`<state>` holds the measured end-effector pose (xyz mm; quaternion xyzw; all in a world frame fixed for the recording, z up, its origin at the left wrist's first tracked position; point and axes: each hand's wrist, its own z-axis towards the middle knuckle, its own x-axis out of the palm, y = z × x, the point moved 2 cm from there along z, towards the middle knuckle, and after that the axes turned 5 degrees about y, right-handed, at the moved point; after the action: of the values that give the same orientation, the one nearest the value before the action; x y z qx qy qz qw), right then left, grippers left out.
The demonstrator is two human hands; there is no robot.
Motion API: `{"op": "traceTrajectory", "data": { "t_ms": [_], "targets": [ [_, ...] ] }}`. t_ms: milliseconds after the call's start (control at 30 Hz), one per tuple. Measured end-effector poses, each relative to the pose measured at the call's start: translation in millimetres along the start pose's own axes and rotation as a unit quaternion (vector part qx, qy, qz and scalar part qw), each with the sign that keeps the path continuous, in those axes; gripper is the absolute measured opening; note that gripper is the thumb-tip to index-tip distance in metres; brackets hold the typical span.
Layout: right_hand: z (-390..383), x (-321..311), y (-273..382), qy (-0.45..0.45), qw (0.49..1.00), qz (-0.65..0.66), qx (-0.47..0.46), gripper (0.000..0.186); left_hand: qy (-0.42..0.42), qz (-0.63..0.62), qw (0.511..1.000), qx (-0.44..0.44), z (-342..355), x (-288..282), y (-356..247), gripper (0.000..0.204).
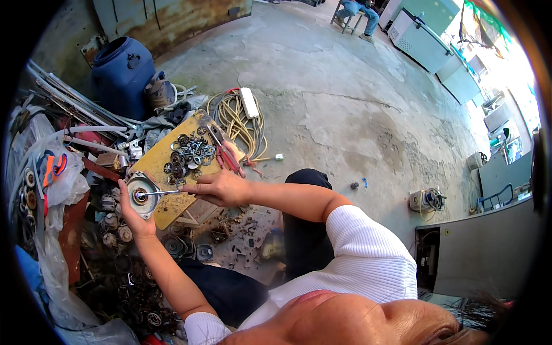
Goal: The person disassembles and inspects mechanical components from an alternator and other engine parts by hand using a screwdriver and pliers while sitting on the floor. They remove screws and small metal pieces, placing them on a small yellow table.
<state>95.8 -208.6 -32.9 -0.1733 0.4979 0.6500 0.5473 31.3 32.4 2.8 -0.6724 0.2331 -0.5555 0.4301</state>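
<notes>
My left hand is closed around the lower left rim of a round metal motor end cover, its dished face turned up. A ring-shaped seat with a dark centre shows in the middle of that cover. Between the fingers of my right hand is a thin shiny metal rod, shaped like a screwdriver shaft. Its far end touches or lies over the cover's centre; I cannot tell which. The rod's near end is hidden by my fingers. Both hands are above the near left part of a yellow board.
On the board lie a pile of small metal rings and red-handled pliers. Behind it are a coiled cable with a white power strip and a blue barrel. Scrap motor parts crowd the left. A person sits far back.
</notes>
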Motion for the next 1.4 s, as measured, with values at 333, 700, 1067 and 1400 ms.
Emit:
{"op": "traceTrajectory", "data": {
  "t_ms": [333, 700, 1067, 1400],
  "targets": [
    [-21.9, 13.5, 4.8, -0.014, 1.0, 0.007, 0.027, 0.058, -0.07, -0.019, 0.997, 0.007, -10.5, 36.9, 14.7, 0.049],
    [-4.3, 32.0, 28.2, 0.016, 0.938, 0.296, 0.181, 0.041, -0.046, -0.045, 0.995, 0.071, 8.2, -6.5, 22.8, 0.045],
    [2.0, 22.6, 32.5, 0.154, 0.464, 0.811, 0.322, 0.043, -0.005, -0.106, 0.993, 0.061, 1.8, 2.2, 18.2, 0.063],
    [14.3, -1.8, 23.9, 0.048, 0.97, 0.174, 0.163, 0.037, -0.076, -0.038, 0.995, 0.052, 3.9, 3.1, 7.2, 0.062]
  ]
}}
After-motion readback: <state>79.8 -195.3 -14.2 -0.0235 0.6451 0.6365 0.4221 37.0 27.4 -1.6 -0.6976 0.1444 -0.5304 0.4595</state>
